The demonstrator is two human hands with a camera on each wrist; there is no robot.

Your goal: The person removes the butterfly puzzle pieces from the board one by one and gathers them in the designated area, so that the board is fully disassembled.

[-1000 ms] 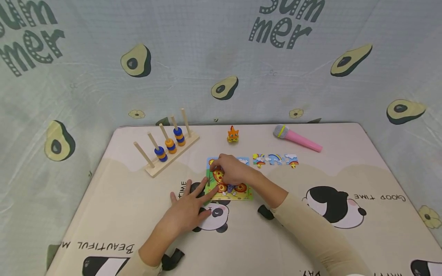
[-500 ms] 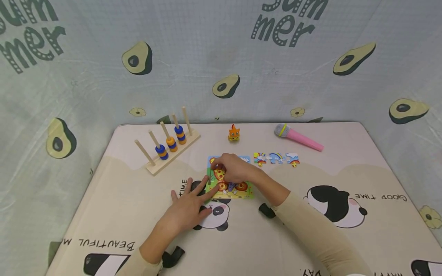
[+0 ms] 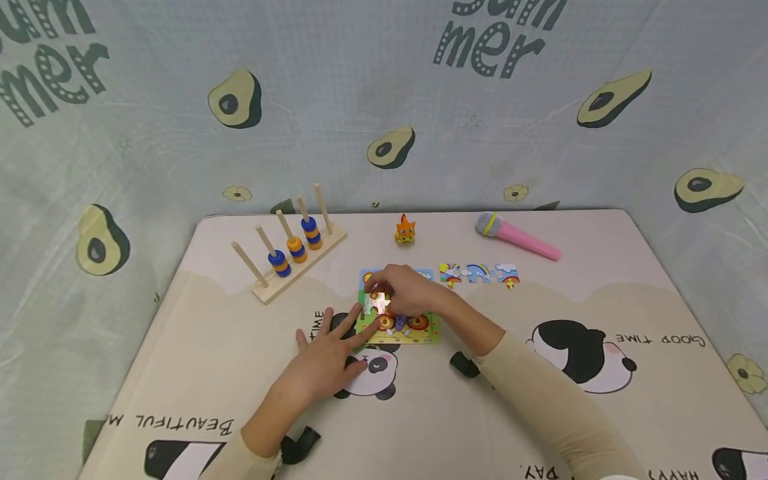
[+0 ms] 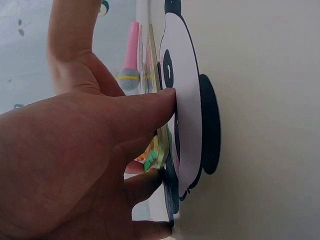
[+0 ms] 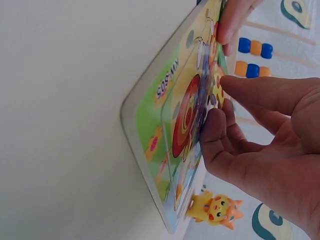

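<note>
A jigsaw puzzle board (image 3: 427, 332) with a colourful cartoon picture lies flat on the table. My right hand (image 3: 407, 290) reaches over its upper left part. Thumb and fingers of that hand pinch a yellow, red-spotted puzzle piece (image 5: 218, 88) at the board's surface. Glare whitens this piece in the head view, where its knobbed outline shows. With fingers spread, my left hand (image 3: 324, 367) rests at the board's lower left; its fingertips touch the edge. In the left wrist view, the thumb (image 4: 155, 107) presses on the panda print.
Three loose puzzle pieces (image 3: 479, 273) lie in a row right of the board. Behind stand an orange toy figure (image 3: 405, 230) and a pink toy microphone (image 3: 522, 239). At back left is a wooden peg stand (image 3: 300, 267) with blue and orange rings.
The yellow puzzle piece under my right hand has tilted and now catches bright light. Both hands stay almost where they were; the loose pieces have not moved.
</note>
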